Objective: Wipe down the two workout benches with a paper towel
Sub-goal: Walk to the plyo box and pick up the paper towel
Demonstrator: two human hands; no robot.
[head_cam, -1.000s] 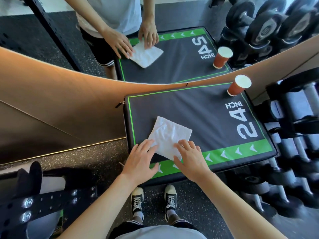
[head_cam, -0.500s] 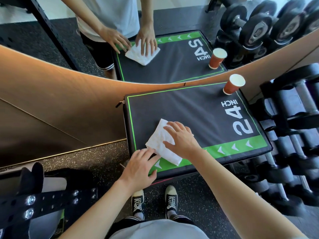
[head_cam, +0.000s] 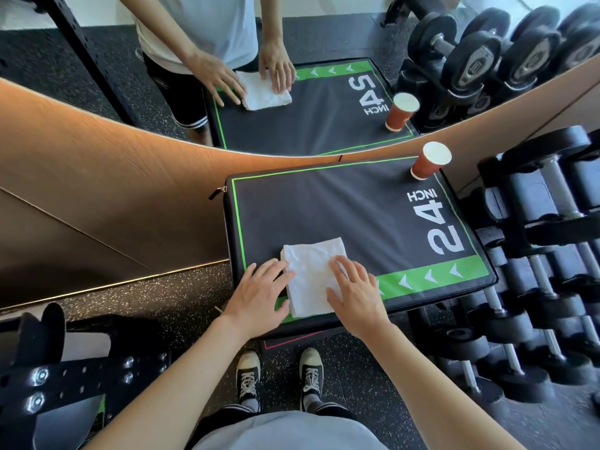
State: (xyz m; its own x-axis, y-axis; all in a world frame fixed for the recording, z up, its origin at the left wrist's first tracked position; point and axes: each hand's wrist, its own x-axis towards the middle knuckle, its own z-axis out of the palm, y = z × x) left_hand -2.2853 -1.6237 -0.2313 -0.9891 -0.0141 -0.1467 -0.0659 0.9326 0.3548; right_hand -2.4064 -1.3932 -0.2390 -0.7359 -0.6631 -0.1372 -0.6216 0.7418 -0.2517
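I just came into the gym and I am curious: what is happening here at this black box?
A person stands before a black padded box with green trim marked "24 INCH", set against a mirrored wall. Both hands lie flat on a folded white paper towel near the box's front edge: the left hand touches its left side, the right hand presses on its right part. A red paper cup stands upright at the far right corner, apart from the towel. A rack of black dumbbells stands to the right.
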